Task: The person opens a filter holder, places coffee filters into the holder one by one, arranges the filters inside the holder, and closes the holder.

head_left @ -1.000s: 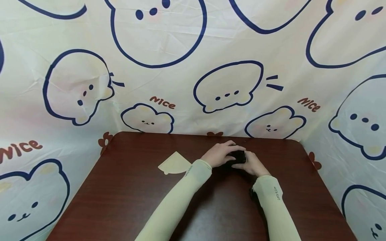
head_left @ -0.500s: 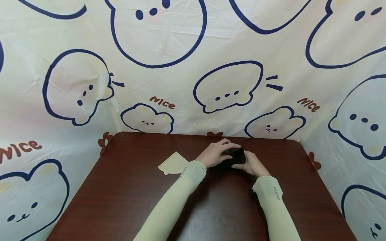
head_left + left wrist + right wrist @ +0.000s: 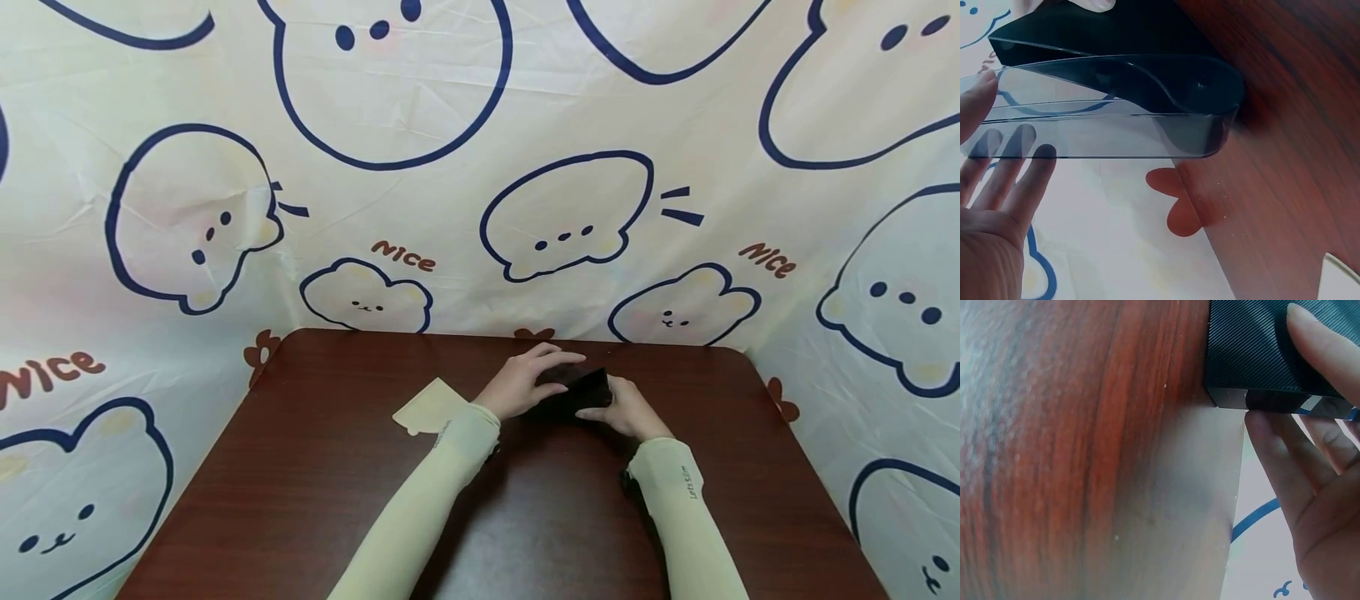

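A black box (image 3: 596, 392) with a finely ridged side (image 3: 1254, 350) and a smoky see-through cover (image 3: 1104, 137) is at the back of the table, between both hands. The cover stands swung away from the black body, joined to it at a rounded end. My left hand (image 3: 517, 383) holds the cover's far end, thumb (image 3: 979, 103) on one side and fingers on the other, showing partly through the plastic. My right hand (image 3: 628, 407) grips the box's right end, thumb on the ridged side and fingers opposite. Part of the body is hidden behind the hands in the head view.
A flat cream-coloured piece (image 3: 431, 407) with a pointed corner lies on the dark red-brown table (image 3: 300, 500), left of my left hand. A printed cartoon cloth (image 3: 450, 208) hangs close behind the table's back edge and along both sides.
My left hand has moved left, drawing the clear cover away from the black body and showing more of the box. My right hand has stayed in place, gripping the box. The cream piece has not moved.
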`<state>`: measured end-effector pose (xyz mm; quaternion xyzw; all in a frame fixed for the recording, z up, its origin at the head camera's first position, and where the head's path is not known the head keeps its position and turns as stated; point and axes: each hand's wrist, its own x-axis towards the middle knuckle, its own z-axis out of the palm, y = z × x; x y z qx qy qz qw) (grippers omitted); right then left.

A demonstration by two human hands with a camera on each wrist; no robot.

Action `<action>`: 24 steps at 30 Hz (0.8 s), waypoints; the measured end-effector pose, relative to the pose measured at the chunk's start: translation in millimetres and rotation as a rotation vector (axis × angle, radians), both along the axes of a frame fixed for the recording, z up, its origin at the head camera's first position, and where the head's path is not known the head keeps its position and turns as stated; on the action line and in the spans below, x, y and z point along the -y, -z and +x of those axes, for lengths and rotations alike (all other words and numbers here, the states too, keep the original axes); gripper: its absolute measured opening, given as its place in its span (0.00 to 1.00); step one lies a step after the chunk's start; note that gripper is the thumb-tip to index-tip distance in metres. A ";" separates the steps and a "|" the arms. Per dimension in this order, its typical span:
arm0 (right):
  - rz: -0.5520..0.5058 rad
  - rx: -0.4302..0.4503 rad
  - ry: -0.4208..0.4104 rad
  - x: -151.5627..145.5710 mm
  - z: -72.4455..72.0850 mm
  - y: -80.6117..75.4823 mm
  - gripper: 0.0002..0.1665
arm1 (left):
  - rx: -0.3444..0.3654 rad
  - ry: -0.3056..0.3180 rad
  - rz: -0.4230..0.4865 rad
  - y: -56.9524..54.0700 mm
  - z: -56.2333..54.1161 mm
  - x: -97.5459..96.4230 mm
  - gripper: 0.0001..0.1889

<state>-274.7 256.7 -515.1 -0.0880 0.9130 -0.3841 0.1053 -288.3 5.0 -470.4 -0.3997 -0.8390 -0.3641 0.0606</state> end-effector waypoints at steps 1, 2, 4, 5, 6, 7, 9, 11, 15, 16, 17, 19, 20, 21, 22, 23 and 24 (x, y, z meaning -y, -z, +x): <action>0.002 0.005 0.004 0.2 0.0 0.0 0.45 | 0.008 -0.006 0.007 0.2 0.2 1.4 0.29; 0.004 0.009 0.006 0.2 0.0 0.0 0.46 | 0.015 -0.012 0.011 0.4 0.3 2.8 0.29; 0.008 0.015 0.010 0.3 0.1 -0.2 0.47 | 0.023 -0.019 0.021 0.9 -0.1 5.6 0.29; 0.010 0.014 0.011 0.3 0.3 -0.5 0.47 | 0.024 -0.023 0.022 1.3 -0.6 7.1 0.30; 0.011 0.011 0.011 0.4 0.4 -0.8 0.48 | 0.024 -0.024 0.028 1.4 -1.0 8.5 0.30; 0.008 0.010 0.015 0.8 0.5 -1.0 0.46 | 0.023 -0.025 0.032 1.7 -1.3 10.0 0.30; 0.002 0.004 0.015 1.6 0.6 -1.2 0.43 | 0.023 -0.023 0.046 2.4 -2.1 12.9 0.30; -0.004 -0.004 0.011 2.0 0.6 -0.9 0.40 | 0.027 -0.026 0.059 3.7 -2.6 16.0 0.30; -0.008 -0.016 0.003 1.9 0.4 0.4 0.40 | 0.058 -0.037 0.105 6.3 -2.7 22.1 0.30; -0.005 -0.019 0.000 1.9 0.4 0.7 0.40 | 0.068 -0.038 0.121 7.1 -2.5 23.7 0.30; -0.001 -0.023 -0.003 1.8 0.3 0.8 0.41 | 0.082 -0.038 0.138 8.0 -2.4 25.2 0.30; 0.005 -0.024 -0.001 1.5 0.1 1.4 0.42 | 0.104 -0.042 0.170 9.8 -1.8 28.2 0.30; 0.006 -0.022 0.006 1.3 -0.1 1.8 0.43 | 0.112 -0.043 0.185 10.9 -1.5 29.5 0.30; 0.010 -0.023 0.007 1.0 -0.3 2.4 0.44 | 0.120 -0.044 0.199 11.8 -1.0 30.6 0.31; 0.009 -0.022 0.012 0.7 -0.4 2.9 0.44 | 0.122 -0.047 0.210 12.6 -0.6 31.5 0.31; 0.012 -0.025 0.013 0.1 -0.5 3.2 0.44 | 0.124 -0.051 0.220 13.5 -0.2 32.2 0.32; 0.012 -0.026 0.015 -0.4 -0.4 3.8 0.45 | 0.125 -0.056 0.229 14.0 0.3 32.8 0.33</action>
